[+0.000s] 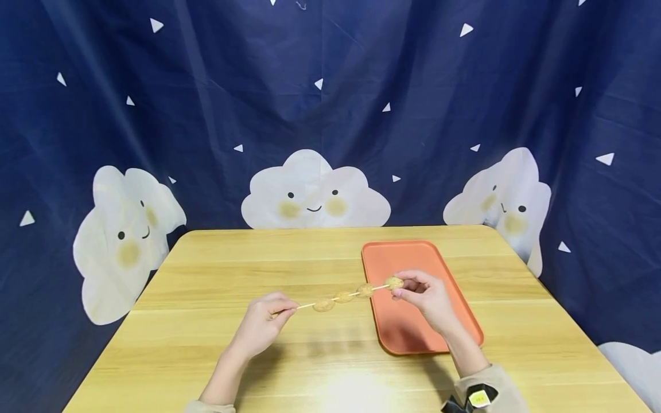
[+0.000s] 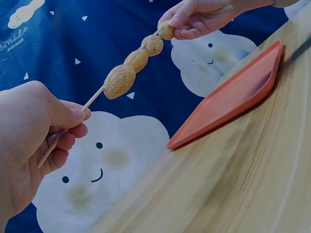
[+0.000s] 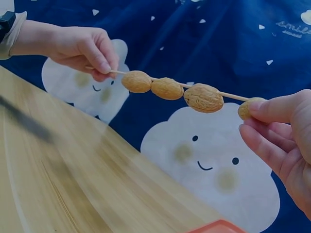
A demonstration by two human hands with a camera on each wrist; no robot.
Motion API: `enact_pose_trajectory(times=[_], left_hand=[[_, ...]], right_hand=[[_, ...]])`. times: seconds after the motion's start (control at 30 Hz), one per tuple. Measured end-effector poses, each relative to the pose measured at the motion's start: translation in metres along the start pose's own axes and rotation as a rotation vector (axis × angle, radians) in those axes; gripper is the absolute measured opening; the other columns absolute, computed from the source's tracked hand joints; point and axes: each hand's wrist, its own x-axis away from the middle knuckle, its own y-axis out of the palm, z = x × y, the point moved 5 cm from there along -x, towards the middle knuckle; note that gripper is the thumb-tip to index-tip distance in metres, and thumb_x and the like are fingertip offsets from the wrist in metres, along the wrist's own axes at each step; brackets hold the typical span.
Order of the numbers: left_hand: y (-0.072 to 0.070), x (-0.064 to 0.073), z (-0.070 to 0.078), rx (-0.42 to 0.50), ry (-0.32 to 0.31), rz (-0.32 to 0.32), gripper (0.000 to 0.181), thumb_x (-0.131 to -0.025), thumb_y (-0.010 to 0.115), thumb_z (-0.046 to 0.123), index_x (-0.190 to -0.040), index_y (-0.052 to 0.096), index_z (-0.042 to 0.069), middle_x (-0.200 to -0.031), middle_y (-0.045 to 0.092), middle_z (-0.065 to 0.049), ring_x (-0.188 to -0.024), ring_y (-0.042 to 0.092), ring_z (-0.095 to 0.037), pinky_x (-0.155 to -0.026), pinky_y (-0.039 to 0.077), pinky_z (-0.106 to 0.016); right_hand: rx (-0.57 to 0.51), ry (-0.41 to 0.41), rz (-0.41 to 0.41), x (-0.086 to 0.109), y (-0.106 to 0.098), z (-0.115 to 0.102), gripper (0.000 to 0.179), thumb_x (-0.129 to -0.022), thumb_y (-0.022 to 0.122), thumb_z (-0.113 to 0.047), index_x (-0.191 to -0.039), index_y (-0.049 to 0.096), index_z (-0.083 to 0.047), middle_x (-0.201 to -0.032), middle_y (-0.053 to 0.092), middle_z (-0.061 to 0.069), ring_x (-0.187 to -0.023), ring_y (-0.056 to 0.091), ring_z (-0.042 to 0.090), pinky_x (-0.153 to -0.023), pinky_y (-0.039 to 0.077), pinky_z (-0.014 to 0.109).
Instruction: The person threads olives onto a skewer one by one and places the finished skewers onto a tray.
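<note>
My left hand [image 1: 262,326] pinches the bare lower end of a thin wooden skewer [image 2: 92,99] between thumb and fingers, and the stick's tail crosses the curled fingers. Several tan, wrinkled oval balls [image 3: 204,98] are threaded along it; their exact kind cannot be told. At the far end, my right hand [image 1: 431,303] pinches a smaller tan ball [image 3: 245,109] with thumb and fingertips. A short length of bare stick shows between that ball and its neighbour in the right wrist view. The skewer is held above the table, slanting up to the right.
An orange-red tray [image 1: 378,322] lies on the right half of the wooden table [image 1: 217,275], beneath my right hand. Behind the table hangs a dark blue curtain [image 1: 289,46] with white clouds and triangles.
</note>
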Motion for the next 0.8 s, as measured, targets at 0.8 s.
enact_pose_trajectory(times=[0.8], left_hand=[[0.0082, -0.0026, 0.0017, 0.012, 0.051, 0.019, 0.017, -0.078, 0.067, -0.007, -0.084, 0.073, 0.008, -0.082, 0.065, 0.006, -0.073, 0.057, -0.007, -0.063, 0.049, -0.023]], right_hand=[[0.012, 0.001, -0.002, 0.0025, 0.0033, 0.0036, 0.028, -0.078, 0.064, 0.014, -0.104, 0.064, 0.004, -0.080, 0.067, 0.004, -0.068, 0.065, 0.016, -0.063, 0.054, 0.030]])
